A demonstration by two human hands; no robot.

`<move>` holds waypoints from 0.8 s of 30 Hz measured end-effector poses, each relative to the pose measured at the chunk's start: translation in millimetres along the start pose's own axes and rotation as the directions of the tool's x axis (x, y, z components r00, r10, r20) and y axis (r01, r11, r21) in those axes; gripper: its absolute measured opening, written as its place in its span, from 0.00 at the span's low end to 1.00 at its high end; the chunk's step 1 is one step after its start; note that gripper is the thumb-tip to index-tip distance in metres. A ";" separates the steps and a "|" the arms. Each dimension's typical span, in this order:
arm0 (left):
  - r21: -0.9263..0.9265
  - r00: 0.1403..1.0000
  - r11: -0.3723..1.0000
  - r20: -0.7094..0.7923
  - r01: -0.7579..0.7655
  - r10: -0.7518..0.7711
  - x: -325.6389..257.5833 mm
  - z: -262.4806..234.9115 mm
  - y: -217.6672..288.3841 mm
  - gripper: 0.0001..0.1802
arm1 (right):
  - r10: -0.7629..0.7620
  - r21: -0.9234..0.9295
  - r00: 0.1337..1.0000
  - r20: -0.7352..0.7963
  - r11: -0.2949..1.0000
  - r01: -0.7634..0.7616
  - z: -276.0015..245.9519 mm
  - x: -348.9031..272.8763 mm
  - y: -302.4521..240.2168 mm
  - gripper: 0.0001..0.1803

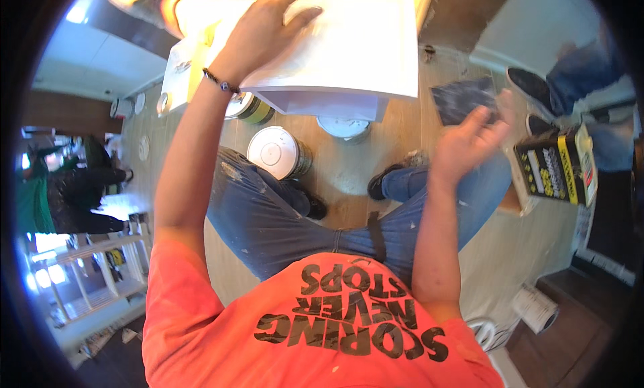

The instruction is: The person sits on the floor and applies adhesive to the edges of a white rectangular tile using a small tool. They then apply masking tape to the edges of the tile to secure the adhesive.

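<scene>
My left hand (pixel 268 27) lies with its fingers spread on a white box-like piece (pixel 349 42), perhaps a drawer or cabinet part, at the top of the view. Glare washes out much of its upper face. Out to the right, my right hand (pixel 473 136) is blurred by motion, its thumb and fingers at the edge of a dark grey sheet of sandpaper (pixel 457 99) with pale dusty marks. The sheet appears pinched there and is apart from the white piece.
Lidded paint buckets (pixel 274 152) stand between my knees and under the white piece (pixel 343 126). A black and yellow box (pixel 553 167) is at my right, near another person's shoes (pixel 530 89). A white ladder (pixel 94 267) and someone in dark trousers (pixel 87 187) are at left.
</scene>
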State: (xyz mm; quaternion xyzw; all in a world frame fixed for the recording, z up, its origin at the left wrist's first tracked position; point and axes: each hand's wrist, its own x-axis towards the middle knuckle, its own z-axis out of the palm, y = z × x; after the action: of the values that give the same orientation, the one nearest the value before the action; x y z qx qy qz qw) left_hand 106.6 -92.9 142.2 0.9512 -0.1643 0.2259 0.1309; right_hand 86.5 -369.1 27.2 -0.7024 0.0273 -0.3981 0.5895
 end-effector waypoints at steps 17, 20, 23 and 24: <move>-0.376 0.505 0.669 -0.450 0.641 -0.736 -196.2 -45.0 -20.8 0.12 | 0.380 0.112 0.460 0.803 0.661 -0.742 116.1 160.1 39.5 0.24; -0.334 0.513 0.628 -0.374 0.703 -0.773 -208.3 -50.9 -27.5 0.14 | 0.456 -0.026 0.440 0.774 0.716 -0.697 132.9 141.0 31.0 0.26; -0.379 0.538 0.624 -0.316 0.683 -0.781 -196.9 -37.3 -34.8 0.17 | 0.452 -0.185 0.211 0.867 0.684 -0.705 136.8 149.7 66.1 0.26; -0.430 0.522 0.592 -0.281 0.682 -0.805 -191.6 -30.7 -40.2 0.19 | 0.461 -0.227 0.177 0.870 0.692 -0.685 136.8 151.0 69.5 0.26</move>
State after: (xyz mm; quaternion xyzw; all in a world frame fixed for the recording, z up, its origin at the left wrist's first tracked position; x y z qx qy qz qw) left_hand -52.1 2.2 71.2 0.8212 0.2684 0.3351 0.3759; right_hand 300.3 -356.5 49.4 -0.6659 -0.0630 0.2813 0.6881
